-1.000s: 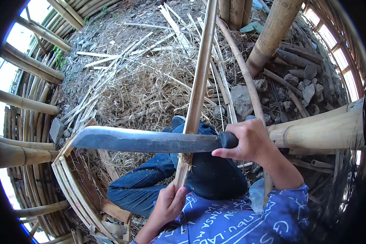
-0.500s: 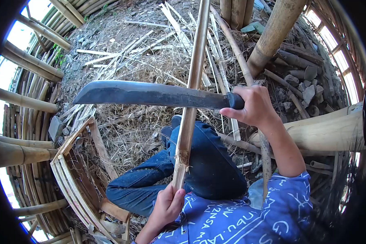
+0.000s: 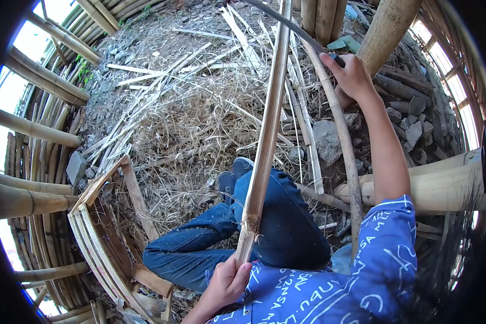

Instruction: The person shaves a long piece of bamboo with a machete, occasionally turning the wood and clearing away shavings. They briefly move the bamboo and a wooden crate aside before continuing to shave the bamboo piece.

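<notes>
My left hand grips the near end of a long split bamboo strip, low in the view in front of my shirt. The strip runs up and away past my bent knee, its hollow inner side showing, with a rough, splintered node a little beyond my fingers. Farther out at the upper right, my right hand is closed around the dark handle of a machete. Its blade is seen nearly edge-on, reaching up and left across the far part of the strip.
A wooden frame lies at the left. Thin shavings and loose bamboo strips cover the ground. Thick bamboo poles stand at the upper right, with stones beside them. A thin pole crosses under my right arm.
My right hand has moved the machete away and upward from mid-strip to the far end, turning the blade from broadside to edge-on. My left hand keeps its grip; the strip shifts slightly right.
</notes>
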The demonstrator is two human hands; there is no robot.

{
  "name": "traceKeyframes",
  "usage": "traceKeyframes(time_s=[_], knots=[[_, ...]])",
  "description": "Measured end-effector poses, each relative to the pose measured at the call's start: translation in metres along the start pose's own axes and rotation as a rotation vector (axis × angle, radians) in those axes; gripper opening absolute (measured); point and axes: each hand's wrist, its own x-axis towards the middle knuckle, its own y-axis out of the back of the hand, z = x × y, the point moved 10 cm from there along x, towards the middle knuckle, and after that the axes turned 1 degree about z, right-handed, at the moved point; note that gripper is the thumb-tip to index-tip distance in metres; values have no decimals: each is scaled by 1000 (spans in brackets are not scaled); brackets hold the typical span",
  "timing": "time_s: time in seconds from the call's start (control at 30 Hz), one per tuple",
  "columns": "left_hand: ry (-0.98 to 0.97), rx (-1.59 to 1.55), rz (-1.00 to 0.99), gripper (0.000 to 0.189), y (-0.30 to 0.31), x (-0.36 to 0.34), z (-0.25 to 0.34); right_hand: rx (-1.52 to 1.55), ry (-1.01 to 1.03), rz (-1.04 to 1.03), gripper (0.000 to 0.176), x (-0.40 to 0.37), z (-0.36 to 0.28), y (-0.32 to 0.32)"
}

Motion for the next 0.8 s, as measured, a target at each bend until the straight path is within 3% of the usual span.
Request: traceKeyframes(time_s=[0.23, 0.3, 0.33, 0.4, 0.43, 0.47, 0.57, 0.63, 0.7, 0.8], knots=[[16, 3, -14, 27, 2, 1, -3, 33, -69, 72, 81, 36, 12, 3], [16, -24, -4, 27, 3, 2, -8, 192, -68, 22, 77, 26, 3, 1], [21, -54, 1, 27, 3, 2, -9, 296, -70, 37, 71, 12, -9, 2], [16, -57, 9, 27, 2, 2, -8, 470, -123, -152, 66, -23, -15, -16], [13, -55, 11, 27, 2, 3, -7, 508, -82, -98, 62, -49, -29, -13], [14, -57, 16, 27, 3, 4, -7, 514, -96, -208, 65, -73, -27, -29], [19, -70, -11, 26, 0, 6, -7, 365, 157, -266, 71, -148, -76, -21], [15, -103, 3, 25, 0, 7, -6, 350, 103, -365, 71, -185, -86, -20], [10, -91, 1, 25, 0, 6, -10, 142, 327, -347, 70, -209, -113, -15], [-26, -69, 11, 26, 0, 7, -13, 179, 281, -368, 72, -213, -109, -18]])
